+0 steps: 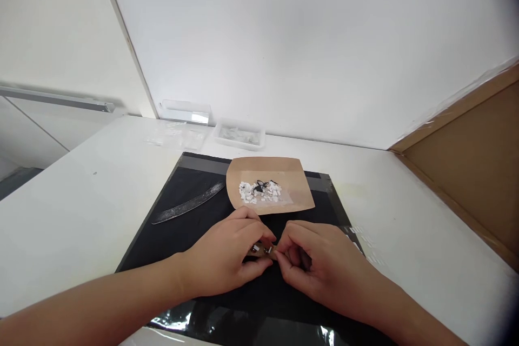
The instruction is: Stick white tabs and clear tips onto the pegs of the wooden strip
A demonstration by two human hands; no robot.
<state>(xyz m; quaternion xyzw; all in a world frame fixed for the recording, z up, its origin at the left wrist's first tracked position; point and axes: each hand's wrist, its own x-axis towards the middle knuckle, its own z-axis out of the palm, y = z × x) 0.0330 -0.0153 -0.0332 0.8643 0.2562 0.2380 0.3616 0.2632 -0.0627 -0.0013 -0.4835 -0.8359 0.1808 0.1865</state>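
Lying slantwise toward the left edge of the black mat (170, 227), a thin dark blade (188, 203) is keeping well apart from the person's hands. Both are meeting near the mat's middle: the left hand (227, 257) is pinching a small metal piece (265, 250) between curled fingertips, and the right hand (314, 262) is closing on its other end. Just beyond sits a brown paper (270, 183) carrying white bits (259, 192). Rightward, bare white table (409, 211) is running to a brown board (474, 162).
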